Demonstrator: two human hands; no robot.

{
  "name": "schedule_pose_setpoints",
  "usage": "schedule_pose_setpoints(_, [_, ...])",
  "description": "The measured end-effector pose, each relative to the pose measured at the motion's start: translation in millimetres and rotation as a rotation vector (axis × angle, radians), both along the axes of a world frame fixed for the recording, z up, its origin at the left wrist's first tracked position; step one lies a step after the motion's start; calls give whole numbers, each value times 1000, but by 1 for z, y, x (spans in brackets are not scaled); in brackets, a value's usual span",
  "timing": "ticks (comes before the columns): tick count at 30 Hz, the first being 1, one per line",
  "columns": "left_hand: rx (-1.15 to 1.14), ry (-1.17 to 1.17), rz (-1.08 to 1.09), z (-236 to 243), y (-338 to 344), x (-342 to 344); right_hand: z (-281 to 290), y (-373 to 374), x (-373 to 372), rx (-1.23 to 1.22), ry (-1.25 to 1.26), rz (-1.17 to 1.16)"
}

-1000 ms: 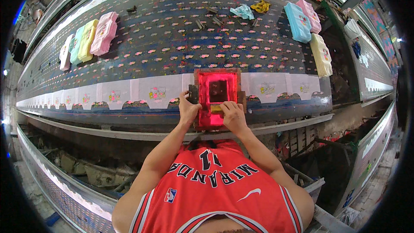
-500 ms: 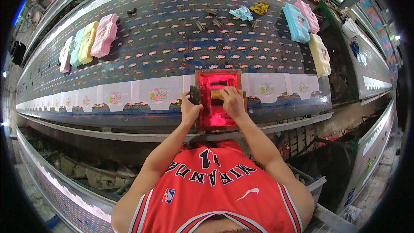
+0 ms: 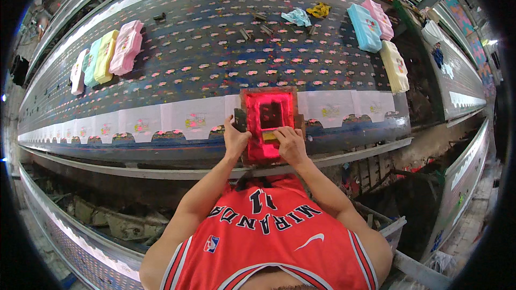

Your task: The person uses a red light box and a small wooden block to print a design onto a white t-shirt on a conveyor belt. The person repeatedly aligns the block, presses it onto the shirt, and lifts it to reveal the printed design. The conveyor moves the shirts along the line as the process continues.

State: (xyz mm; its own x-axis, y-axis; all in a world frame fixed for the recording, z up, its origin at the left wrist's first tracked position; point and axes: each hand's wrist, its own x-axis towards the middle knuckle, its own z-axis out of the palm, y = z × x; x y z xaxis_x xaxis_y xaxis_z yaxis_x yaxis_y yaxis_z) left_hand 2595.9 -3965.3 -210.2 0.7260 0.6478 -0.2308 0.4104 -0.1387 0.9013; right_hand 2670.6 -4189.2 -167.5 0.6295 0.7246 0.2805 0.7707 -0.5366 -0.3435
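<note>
A small wooden-rimmed printing screen (image 3: 269,91) coated in bright red ink sits on the table edge in front of me, over a row of pale fabric panels (image 3: 166,114). My right hand (image 3: 292,146) is closed on a yellowish squeegee (image 3: 269,136), which rests across the lower part of the red mesh. Above it, a dark rectangular window shows in the mesh. My left hand (image 3: 235,139) grips a dark block-like handle (image 3: 239,119) at the screen's left side, thumb toward the frame.
Folded cloth stacks in pastel colours lie at the table's far left (image 3: 127,48) and far right (image 3: 365,28). A light-blue rag (image 3: 296,17), a yellow rag (image 3: 319,10) and several small dark metal pieces lie beyond the screen. A metal rail (image 3: 161,172) runs along the near edge.
My right hand has drawn the squeegee toward me, from the middle of the mesh to its lower part, uncovering the dark window. The left hand keeps its hold at the screen's side.
</note>
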Motion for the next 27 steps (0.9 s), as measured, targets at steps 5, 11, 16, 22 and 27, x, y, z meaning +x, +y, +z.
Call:
schedule_pose_setpoints(5, [-166, -214, 83, 24, -23, 6, 12, -14, 22, 36, 10, 0])
schedule_pose_setpoints(11, [-72, -370, 61, 7, -106, 54, 30, -99, 61, 25, -31, -45])
schedule_pose_setpoints(16, [-137, -306, 61, 29, -192, 100, 25, -177, 102, 15, -39, -65])
schedule_pose_setpoints(22, [-5, -191, 88, 19, -239, 121, 13, -225, 126, 1, 24, -42])
schedule_pose_setpoints(27, [-43, -104, 80, 18, -237, 127, 2, -234, 134, 1, 13, -7])
